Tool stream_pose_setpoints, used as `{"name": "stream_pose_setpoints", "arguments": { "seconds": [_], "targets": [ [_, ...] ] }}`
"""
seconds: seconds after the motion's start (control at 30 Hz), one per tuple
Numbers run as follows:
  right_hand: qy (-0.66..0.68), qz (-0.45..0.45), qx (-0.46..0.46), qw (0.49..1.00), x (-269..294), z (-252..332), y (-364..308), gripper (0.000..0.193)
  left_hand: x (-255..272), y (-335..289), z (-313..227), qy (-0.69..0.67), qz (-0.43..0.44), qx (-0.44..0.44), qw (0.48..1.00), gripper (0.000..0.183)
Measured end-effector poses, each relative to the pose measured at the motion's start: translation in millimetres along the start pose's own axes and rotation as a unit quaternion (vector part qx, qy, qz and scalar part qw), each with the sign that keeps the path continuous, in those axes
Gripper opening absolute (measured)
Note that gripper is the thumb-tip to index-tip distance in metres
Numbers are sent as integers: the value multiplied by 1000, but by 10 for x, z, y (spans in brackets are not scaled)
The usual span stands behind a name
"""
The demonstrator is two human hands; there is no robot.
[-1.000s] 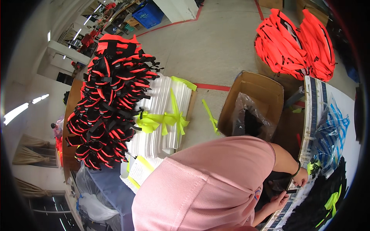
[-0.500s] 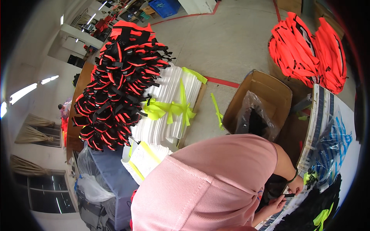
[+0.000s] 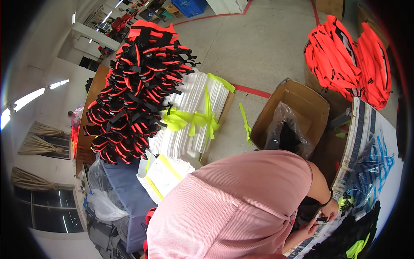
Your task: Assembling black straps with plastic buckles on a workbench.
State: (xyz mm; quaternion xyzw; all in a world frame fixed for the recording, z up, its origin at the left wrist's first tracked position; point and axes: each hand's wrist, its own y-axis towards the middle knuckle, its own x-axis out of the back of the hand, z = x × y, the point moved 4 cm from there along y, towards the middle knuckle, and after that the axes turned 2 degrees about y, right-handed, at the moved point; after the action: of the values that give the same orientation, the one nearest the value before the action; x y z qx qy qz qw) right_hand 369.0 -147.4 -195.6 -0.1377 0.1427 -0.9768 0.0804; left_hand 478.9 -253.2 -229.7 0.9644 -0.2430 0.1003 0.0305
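Note:
My left hand (image 3: 330, 210), with a dark band at its wrist, is closed at one end of a short black strip (image 3: 322, 219). My right hand (image 3: 308, 229) pinches the other end, its fingers pressed together. Both hands are over the near edge of the white table (image 3: 390, 129). Beside them lies a heap of black strap-like pieces (image 3: 349, 235), with a neon yellow strip (image 3: 358, 247) on it. A small yellow-green bundle with black bits (image 3: 346, 202) sits just past my left hand. My pink sleeve (image 3: 258, 172) covers much of the lower view.
A clear bag with blue stripes (image 3: 371, 166) rests on the table. An open cardboard box (image 3: 308, 101) holds a bag of black pieces (image 3: 290, 138). Orange fabric pieces (image 3: 334, 56) are piled behind. Leftward stand white stacked sheets (image 3: 185, 99) and a tall black-and-orange strap pile (image 3: 133, 95).
The view has shifted slightly, so the surroundings sit a little differently in the picture. Both hands stay at the black strip, almost unmoved.

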Motion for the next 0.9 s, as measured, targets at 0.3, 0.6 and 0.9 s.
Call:
{"name": "stream_pose_setpoints", "arguments": {
  "seconds": [0.3,0.6,0.9],
  "targets": [
    [11,-12,0,1000,2,25,-50,27,-16,-13,6,-25,-5,14,1000,14],
    [23,-13,4,1000,-9,-24,-144,25,-7,-21,-23,-34,1,4,999,16],
    [40,-54,-16,998,-58,-48,-181,19,9,-56,-39,-95,7,25,995,16]
  ]
}}
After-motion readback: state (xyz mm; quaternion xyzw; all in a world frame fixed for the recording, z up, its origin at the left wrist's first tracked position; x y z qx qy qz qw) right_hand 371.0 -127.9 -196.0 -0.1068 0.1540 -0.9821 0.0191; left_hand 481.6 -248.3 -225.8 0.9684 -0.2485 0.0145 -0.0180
